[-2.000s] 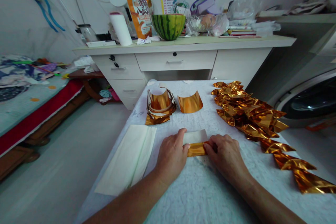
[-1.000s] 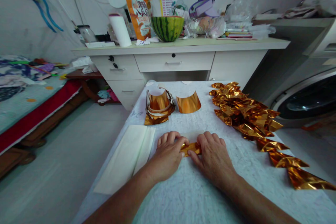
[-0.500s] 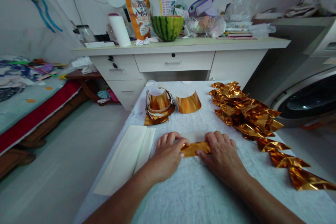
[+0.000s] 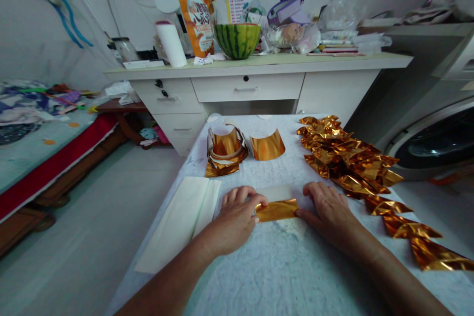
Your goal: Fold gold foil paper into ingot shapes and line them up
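A rolled or folded strip of gold foil [image 4: 277, 210] lies on the pale table cover, along the near edge of a whitish sheet [image 4: 279, 191]. My left hand [image 4: 239, 217] pinches the strip's left end between thumb and fingers. At the other end, my right hand [image 4: 328, 212] rests with its fingers spread, the thumb tip at the strip's right corner. Behind the strip are a curved gold sheet [image 4: 267, 146] and a curled stack of gold foil [image 4: 225, 150]. Many folded gold pieces [image 4: 344, 158] are heaped to the right.
White paper sheets [image 4: 177, 222] lie left of my left hand. Past the table stands a white desk [image 4: 248, 66] bearing half a watermelon [image 4: 237, 40], an orange bag [image 4: 196, 19] and a paper roll [image 4: 172, 44]. A washing machine [image 4: 437, 108] is at the right.
My right hand has slid right and its fingers have come off the strip's right part, uncovering it. My left hand keeps its hold. The view has shifted slightly.
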`<act>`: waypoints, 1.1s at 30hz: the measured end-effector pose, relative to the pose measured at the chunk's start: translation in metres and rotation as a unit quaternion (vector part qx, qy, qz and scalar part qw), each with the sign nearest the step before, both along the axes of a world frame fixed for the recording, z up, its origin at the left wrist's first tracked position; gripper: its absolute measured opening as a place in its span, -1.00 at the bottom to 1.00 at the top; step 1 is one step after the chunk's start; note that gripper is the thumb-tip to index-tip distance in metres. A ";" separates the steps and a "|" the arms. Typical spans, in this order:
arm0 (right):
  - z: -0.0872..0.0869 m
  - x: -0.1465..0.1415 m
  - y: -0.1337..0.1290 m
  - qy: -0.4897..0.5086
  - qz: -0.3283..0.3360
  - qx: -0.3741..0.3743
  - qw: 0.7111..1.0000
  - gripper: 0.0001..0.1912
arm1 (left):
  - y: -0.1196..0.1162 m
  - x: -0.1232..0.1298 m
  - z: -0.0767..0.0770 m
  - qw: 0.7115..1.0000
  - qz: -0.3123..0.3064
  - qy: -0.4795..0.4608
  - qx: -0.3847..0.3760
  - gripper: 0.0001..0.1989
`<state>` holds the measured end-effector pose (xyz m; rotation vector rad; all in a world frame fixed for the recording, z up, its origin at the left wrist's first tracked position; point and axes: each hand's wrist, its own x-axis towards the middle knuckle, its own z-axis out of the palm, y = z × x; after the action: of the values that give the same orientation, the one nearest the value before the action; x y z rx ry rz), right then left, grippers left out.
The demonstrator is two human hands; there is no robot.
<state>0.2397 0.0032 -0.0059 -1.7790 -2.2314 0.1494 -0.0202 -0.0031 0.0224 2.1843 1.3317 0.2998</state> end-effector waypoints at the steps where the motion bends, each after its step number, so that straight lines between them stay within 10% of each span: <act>1: 0.001 0.002 0.001 0.008 0.009 -0.001 1.000 -0.76 | 0.000 -0.001 0.000 1.000 -0.004 -0.001 0.000 -0.57; 10: 0.037 -0.018 -0.010 0.122 0.160 -0.022 0.979 -0.94 | 0.001 -0.001 0.000 1.000 -0.011 -0.001 0.029 -0.54; 33: 0.021 -0.029 -0.005 0.098 0.165 -0.028 0.981 -0.78 | 0.003 0.009 -0.004 0.980 -0.048 0.016 0.195 -0.80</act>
<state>0.2103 -0.0014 0.0147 -1.3388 -2.3746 0.4393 -0.0113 0.0001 0.0187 2.5771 1.2614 0.5263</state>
